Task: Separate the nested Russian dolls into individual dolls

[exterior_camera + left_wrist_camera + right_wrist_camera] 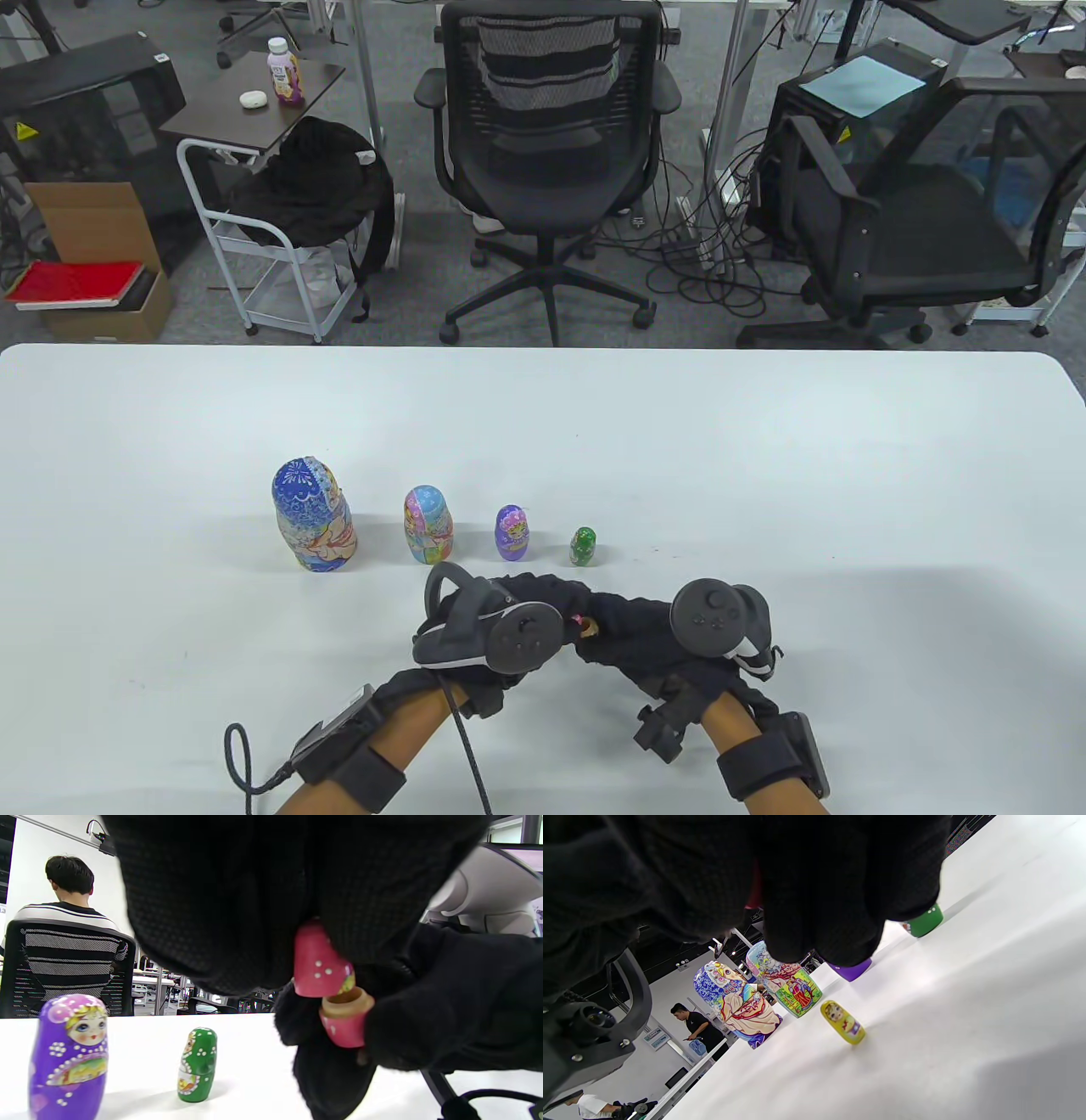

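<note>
While no writing reads, both hands [585,628] hold pink doll [331,984] halves.

Four whole dolls stand in a row on the table: one big blue doll [314,515] at the left, one pastel doll [428,525], one purple doll [514,533] and one small green doll [583,546] at the right. One tiny yellow doll [843,1022] stands nearer. One pink doll is in two halves, a top half [319,965] and a bottom half [345,1018]. Two gloved hands, left hand [488,632] and right hand [679,632], make two.
</note>
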{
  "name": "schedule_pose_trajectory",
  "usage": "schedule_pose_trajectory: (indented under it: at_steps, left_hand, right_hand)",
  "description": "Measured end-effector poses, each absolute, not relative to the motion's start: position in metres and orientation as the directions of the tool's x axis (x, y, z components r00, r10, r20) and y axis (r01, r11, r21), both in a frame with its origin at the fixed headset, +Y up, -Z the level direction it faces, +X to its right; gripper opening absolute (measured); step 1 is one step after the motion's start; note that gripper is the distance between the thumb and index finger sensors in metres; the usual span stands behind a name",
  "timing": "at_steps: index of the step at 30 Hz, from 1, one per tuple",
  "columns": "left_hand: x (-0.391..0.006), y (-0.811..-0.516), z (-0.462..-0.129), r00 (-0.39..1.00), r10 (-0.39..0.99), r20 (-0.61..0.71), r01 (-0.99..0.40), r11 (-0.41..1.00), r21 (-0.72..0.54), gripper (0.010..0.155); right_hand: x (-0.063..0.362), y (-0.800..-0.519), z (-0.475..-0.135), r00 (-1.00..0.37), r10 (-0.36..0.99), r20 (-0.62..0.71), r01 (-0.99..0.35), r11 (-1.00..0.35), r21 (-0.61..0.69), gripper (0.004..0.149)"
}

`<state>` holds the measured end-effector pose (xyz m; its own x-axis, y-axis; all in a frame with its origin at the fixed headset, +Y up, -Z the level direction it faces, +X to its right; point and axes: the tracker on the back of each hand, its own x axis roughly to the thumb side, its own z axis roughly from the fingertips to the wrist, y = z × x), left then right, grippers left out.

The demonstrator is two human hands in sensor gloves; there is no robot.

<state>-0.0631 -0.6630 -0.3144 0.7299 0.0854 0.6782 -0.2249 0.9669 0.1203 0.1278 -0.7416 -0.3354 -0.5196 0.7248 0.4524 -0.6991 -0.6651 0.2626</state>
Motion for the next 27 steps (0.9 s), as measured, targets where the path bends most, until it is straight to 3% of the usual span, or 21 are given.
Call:
schedule_pose_trajectory:
  at_steps: [17, 27]
  left_hand:
    - [-0.065, -0.669, -0.312, 0.718, 0.134, 0.683, -0.259, 0.962, 0.084, 0.045]
    - [-0.064, -0.664, -0.312, 0.707, 0.113, 0.698, -0.270, 0.956, 0.118, 0.045]
  right_hand:
    - [0.123, -0.747, -0.335, -0.474, 0.770, 0.427, -0.721, -0.618, 0.313, 0.062]
    - [0.127, -0.754, -0.340, -0.349, 0.887, 0.303, -0.810, -0.448, 0.379, 0.066]
